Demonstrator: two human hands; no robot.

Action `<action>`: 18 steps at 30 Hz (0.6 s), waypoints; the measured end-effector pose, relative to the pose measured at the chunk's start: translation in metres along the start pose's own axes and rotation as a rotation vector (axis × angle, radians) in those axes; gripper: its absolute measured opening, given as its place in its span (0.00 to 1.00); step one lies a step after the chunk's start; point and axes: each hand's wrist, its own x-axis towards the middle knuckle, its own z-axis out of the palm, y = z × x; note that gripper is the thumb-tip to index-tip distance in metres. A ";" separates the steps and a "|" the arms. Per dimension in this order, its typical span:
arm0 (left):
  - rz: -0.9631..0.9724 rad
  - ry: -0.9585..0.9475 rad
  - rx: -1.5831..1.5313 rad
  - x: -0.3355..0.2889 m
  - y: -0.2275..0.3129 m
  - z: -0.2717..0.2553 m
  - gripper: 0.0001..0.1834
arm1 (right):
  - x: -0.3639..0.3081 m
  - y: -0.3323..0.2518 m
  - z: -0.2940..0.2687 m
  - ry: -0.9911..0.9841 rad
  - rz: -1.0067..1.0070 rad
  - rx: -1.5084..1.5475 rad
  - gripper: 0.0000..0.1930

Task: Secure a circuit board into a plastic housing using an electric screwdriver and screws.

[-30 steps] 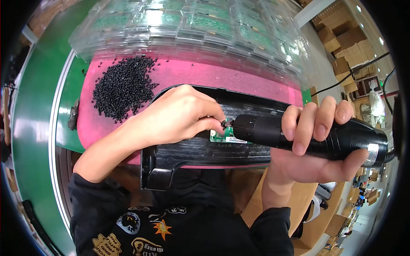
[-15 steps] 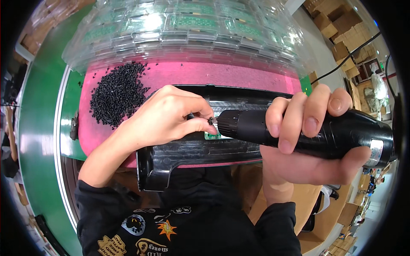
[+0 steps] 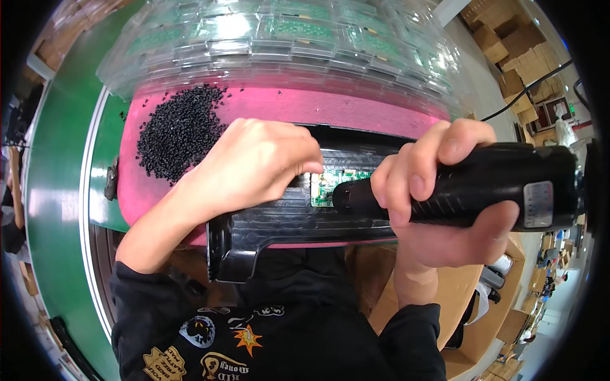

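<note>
My right hand (image 3: 435,238) is wrapped round a black electric screwdriver (image 3: 492,178). Its nose points down at a green circuit board (image 3: 323,187), hiding the bit and part of the board. The board lies inside a long black plastic housing (image 3: 292,222), whose right part is covered by my right hand and the tool. Over the left end of the housing, beside the board, my left hand (image 3: 260,162) is closed with its fingers curled in. Whatever those fingertips may hold is hidden. A pile of small black screws (image 3: 178,136) is spread to the left of this hand.
Beneath the work is a pink mat (image 3: 267,105) on a green table (image 3: 60,184). Clear plastic trays (image 3: 279,54) with green boards are stacked along the far side. A cardboard box (image 3: 470,305) stands at the lower right, and a black cable (image 3: 524,92) hangs at the right.
The screwdriver's nose has left my left fingertips, where it met a small dark screw, and now tilts down over the board. My left hand has drawn slightly away, uncovering more of the board.
</note>
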 end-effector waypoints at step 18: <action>-0.140 -0.069 0.017 -0.004 0.000 0.000 0.06 | -0.001 0.011 0.018 -0.159 0.227 -0.209 0.38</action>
